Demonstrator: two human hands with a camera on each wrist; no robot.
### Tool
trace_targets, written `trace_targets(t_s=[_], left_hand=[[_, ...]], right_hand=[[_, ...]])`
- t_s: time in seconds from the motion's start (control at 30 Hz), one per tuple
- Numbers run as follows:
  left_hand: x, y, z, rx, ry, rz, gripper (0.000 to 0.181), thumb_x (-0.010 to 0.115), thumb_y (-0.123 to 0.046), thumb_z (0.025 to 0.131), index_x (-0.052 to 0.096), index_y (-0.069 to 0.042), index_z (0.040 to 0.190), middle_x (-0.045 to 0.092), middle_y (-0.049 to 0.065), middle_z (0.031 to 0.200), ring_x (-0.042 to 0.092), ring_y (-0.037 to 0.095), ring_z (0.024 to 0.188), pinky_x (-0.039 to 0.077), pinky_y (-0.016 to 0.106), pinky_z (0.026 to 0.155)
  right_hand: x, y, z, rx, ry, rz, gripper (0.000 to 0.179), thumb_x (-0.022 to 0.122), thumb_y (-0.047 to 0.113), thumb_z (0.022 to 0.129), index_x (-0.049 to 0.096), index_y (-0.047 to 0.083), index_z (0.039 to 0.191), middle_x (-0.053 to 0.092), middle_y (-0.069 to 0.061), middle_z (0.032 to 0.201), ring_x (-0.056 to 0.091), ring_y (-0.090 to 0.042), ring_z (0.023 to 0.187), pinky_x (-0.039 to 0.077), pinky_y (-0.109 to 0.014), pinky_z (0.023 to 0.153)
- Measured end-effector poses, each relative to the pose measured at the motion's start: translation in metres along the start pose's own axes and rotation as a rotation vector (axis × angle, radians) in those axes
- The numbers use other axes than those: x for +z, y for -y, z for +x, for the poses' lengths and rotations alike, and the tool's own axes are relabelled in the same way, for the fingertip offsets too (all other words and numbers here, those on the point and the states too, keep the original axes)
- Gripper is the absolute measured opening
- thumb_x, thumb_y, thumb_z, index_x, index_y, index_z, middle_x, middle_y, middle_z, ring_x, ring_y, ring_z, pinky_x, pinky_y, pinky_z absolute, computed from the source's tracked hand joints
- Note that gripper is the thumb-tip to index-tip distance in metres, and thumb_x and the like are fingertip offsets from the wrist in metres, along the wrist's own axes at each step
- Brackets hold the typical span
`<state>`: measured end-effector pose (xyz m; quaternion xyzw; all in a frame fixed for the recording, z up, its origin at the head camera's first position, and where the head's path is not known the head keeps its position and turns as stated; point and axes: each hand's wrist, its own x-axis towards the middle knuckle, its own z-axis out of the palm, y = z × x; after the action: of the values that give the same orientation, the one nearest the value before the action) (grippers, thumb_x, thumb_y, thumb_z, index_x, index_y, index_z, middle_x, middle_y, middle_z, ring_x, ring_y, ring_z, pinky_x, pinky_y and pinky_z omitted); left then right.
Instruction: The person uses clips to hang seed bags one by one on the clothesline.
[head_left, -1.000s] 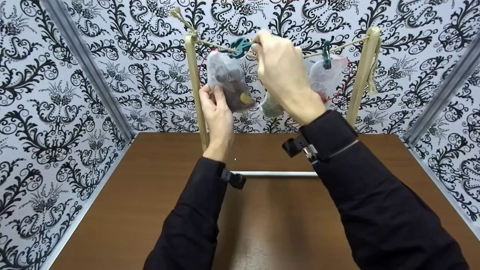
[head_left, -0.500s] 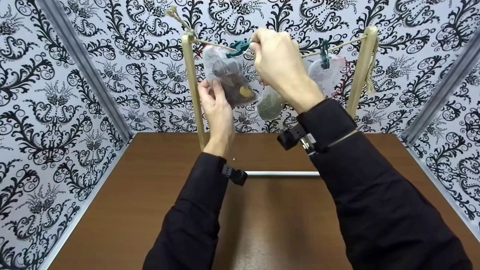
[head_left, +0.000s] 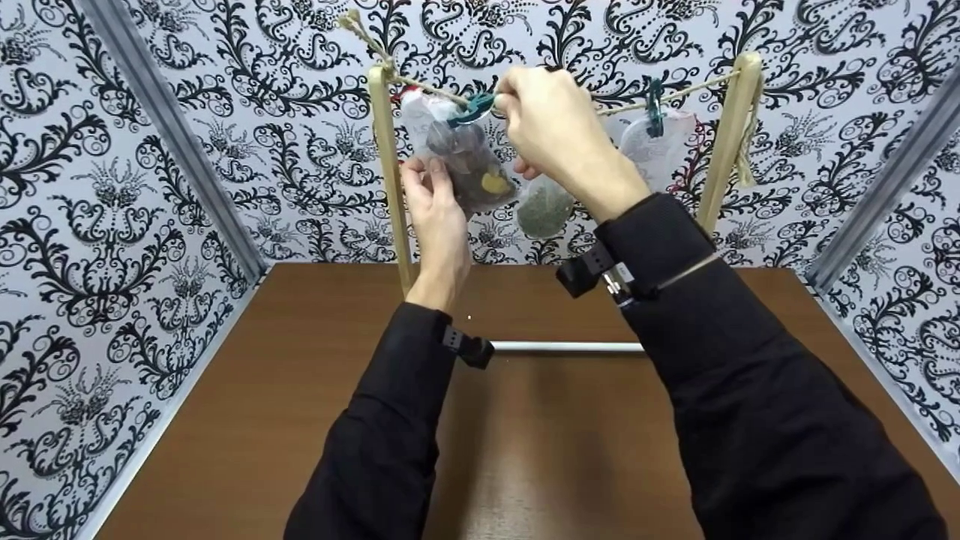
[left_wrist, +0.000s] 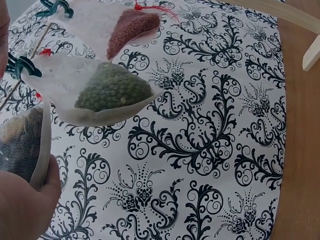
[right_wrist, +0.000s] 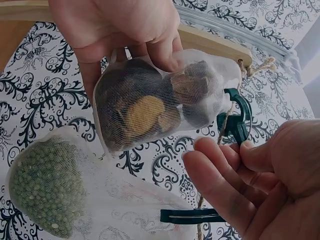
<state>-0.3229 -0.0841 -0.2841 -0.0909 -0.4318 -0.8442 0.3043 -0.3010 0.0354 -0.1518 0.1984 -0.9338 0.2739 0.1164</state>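
Observation:
My left hand [head_left: 441, 225] holds a white mesh bag [head_left: 457, 154] by its left side, thumb in front. Dark lumps and a yellow piece [right_wrist: 145, 114] show through the mesh. A green clothespin [right_wrist: 237, 117] is pinched between the thumb and fingers of my right hand [head_left: 559, 127], at the rope and against the bag's top. Below and to the right hangs a second mesh bag [left_wrist: 100, 92] filled with green grains, with its own green clothespin [left_wrist: 22, 66]. My right hand covers its top in the head view.
The rope [head_left: 697, 88] runs between two wooden posts [head_left: 726, 142] in front of a patterned wall. Farther right, a mesh bag with reddish contents [left_wrist: 132, 30] hangs from another clothespin [head_left: 654, 109]. A white bar [head_left: 566, 346] lies low across the brown table [head_left: 300, 420].
The held bag has risen slightly, and its top has tilted left. The pinched clothespin has turned, its left end now lower over the bag. More of the green-filled bag shows below my right hand.

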Motion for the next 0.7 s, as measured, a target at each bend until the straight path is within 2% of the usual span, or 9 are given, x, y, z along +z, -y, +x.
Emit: trace_targets(t_s=[0.13, 0.27, 0.4, 0.53, 0.7], left_hand=[[-0.0012, -0.0032, 0.0011, -0.034, 0.01, 0.029, 0.023, 0.039, -0.026, 0.109, 0.046, -0.01, 0.125, 0.06, 0.015, 0.127, 0.062, 0.029, 0.116, 0.054, 0.041, 0.095], [-0.0015, -0.0054, 0.0022, -0.051, 0.009, 0.05, 0.024, 0.039, -0.027, 0.108, 0.046, -0.012, 0.124, 0.06, 0.015, 0.126, 0.062, 0.03, 0.115, 0.054, 0.042, 0.094], [-0.0007, -0.0064, 0.0035, -0.065, 0.019, 0.035, 0.023, 0.039, -0.026, 0.109, 0.046, -0.012, 0.124, 0.061, 0.016, 0.126, 0.063, 0.032, 0.115, 0.054, 0.043, 0.093], [-0.0019, -0.007, 0.0052, -0.056, 0.023, 0.118, 0.022, 0.04, -0.024, 0.109, 0.048, -0.013, 0.125, 0.062, 0.014, 0.124, 0.063, 0.029, 0.114, 0.053, 0.039, 0.095], [-0.0037, -0.0069, 0.0061, -0.01, 0.009, 0.24, 0.023, 0.043, -0.02, 0.109, 0.052, -0.011, 0.128, 0.065, 0.014, 0.117, 0.066, 0.027, 0.106, 0.055, 0.037, 0.091]], right_hand=[[-0.0004, -0.0004, 0.0006, 0.008, 0.0, -0.007, 0.032, 0.04, 0.024, 0.11, 0.059, 0.009, 0.132, 0.069, -0.01, 0.117, 0.071, -0.019, 0.072, 0.057, -0.026, 0.059], [-0.0004, 0.0005, 0.0015, 0.038, -0.05, -0.013, 0.033, 0.04, 0.025, 0.11, 0.058, 0.01, 0.134, 0.068, -0.009, 0.125, 0.069, -0.017, 0.072, 0.055, -0.023, 0.057], [-0.0014, 0.0023, 0.0018, 0.049, -0.037, -0.007, 0.033, 0.04, 0.024, 0.11, 0.058, 0.009, 0.134, 0.066, -0.01, 0.129, 0.07, -0.017, 0.074, 0.057, -0.024, 0.059], [-0.0033, 0.0031, 0.0008, 0.049, 0.028, -0.003, 0.032, 0.04, 0.023, 0.11, 0.057, 0.01, 0.134, 0.067, -0.011, 0.123, 0.072, -0.021, 0.076, 0.058, -0.027, 0.061], [-0.0014, 0.0006, -0.0007, 0.021, 0.037, -0.03, 0.032, 0.04, 0.022, 0.111, 0.056, 0.009, 0.135, 0.066, -0.01, 0.126, 0.071, -0.02, 0.074, 0.057, -0.026, 0.059]])
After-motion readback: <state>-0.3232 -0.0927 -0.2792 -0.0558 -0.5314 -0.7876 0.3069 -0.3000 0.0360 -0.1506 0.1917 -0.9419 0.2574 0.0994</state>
